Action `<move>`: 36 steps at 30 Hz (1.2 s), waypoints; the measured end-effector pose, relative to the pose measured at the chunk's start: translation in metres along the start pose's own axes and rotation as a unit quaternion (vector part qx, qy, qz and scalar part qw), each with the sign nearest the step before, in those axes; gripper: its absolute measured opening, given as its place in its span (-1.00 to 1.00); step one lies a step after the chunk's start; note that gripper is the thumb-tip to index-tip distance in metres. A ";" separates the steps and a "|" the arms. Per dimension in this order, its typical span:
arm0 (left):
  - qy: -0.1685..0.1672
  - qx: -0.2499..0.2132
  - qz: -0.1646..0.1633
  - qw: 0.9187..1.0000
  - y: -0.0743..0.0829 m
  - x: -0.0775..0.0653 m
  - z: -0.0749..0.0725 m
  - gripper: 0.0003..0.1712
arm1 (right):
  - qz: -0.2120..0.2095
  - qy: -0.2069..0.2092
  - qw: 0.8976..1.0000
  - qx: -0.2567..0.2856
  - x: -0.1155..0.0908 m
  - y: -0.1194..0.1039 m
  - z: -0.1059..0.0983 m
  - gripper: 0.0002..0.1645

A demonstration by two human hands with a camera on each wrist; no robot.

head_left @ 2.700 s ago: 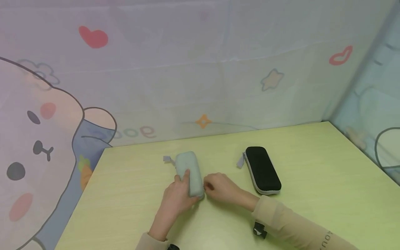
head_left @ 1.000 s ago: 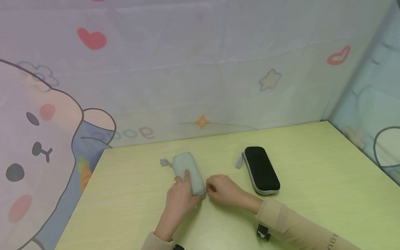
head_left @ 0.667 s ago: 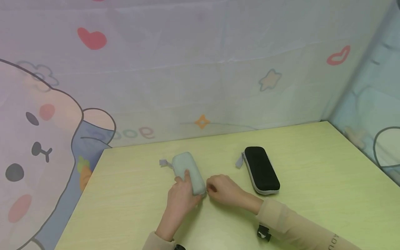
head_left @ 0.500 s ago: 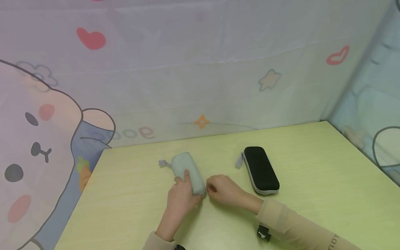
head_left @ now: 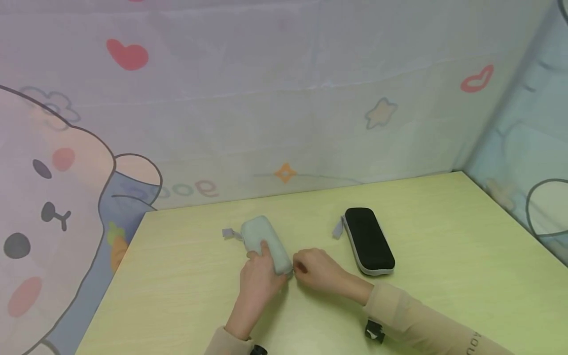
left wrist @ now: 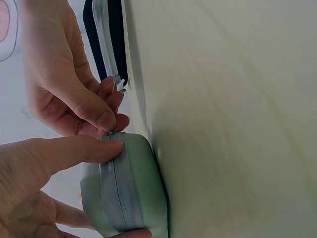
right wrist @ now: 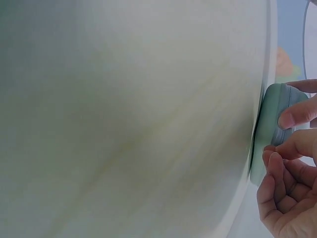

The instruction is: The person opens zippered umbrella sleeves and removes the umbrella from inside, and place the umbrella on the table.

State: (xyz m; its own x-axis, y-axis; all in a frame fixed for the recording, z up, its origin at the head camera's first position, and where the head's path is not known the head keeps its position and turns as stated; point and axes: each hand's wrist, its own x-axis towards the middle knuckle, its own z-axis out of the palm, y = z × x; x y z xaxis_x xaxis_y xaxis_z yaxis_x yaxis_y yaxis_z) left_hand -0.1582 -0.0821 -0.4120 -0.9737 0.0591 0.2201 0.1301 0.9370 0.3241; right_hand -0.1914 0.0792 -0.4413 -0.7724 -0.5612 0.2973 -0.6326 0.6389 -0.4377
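A pale green zip case [head_left: 262,231] lies on the table with a grey strap [head_left: 228,232] at its far left end. My left hand [head_left: 259,276] grips its near end, thumb against the zipper band [left wrist: 121,193] and fingers over the top and side. At the near right corner, my right hand [head_left: 318,268] pinches the zipper pull between thumb and forefinger; the pull is mostly hidden by the fingertips. In the left wrist view the zipper looks closed along the near end. The right wrist view shows both hands meeting at the case [right wrist: 267,116].
A black zip case [head_left: 370,239] with light grey edging and a grey strap [head_left: 338,228] lies to the right of the hands on the yellowish table [head_left: 443,246]. A printed cloth [head_left: 248,113] hangs behind the table's far edge.
Since the earliest frame the green case has turned slightly, its far end swinging left. My left hand has shifted a little right with its near end; the right hand stays at the corner.
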 end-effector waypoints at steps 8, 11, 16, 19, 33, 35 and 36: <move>-0.005 0.001 -0.019 1.000 0.004 0.003 0.001 0.04 | 0.010 0.000 1.000 0.006 0.000 -0.001 -0.001 -0.80; -0.004 0.004 -0.022 1.000 0.005 0.003 0.002 0.04 | 0.009 0.001 1.000 0.006 0.000 -0.001 -0.001 -0.80; -0.008 0.007 -0.027 1.000 0.007 0.004 0.002 0.05 | 0.010 0.006 1.000 0.002 0.000 0.000 0.000 -0.80; -0.009 0.011 -0.031 0.999 0.009 0.004 0.003 0.05 | 0.013 0.009 1.000 0.000 0.000 0.000 0.000 -0.80; -0.062 -0.026 0.020 0.998 -0.021 0.004 -0.012 0.12 | 0.039 0.010 0.999 -0.002 -0.001 0.000 0.000 -0.84; -0.082 -0.031 0.048 0.995 -0.030 0.006 -0.016 0.11 | 0.045 0.011 0.999 -0.003 -0.002 0.001 0.001 -0.84; -0.092 -0.032 0.067 0.993 -0.035 0.008 -0.017 0.10 | 0.050 0.010 0.999 -0.002 -0.002 0.001 0.001 -0.84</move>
State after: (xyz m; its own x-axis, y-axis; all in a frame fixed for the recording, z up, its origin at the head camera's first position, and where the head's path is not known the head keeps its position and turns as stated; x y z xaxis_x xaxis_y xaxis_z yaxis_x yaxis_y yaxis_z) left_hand -0.1673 -0.1200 -0.4058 -0.9636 0.2495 0.0960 0.2673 0.8930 0.3622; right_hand -0.1902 0.0803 -0.4428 -0.8329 -0.4837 0.2688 -0.5521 0.6931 -0.4634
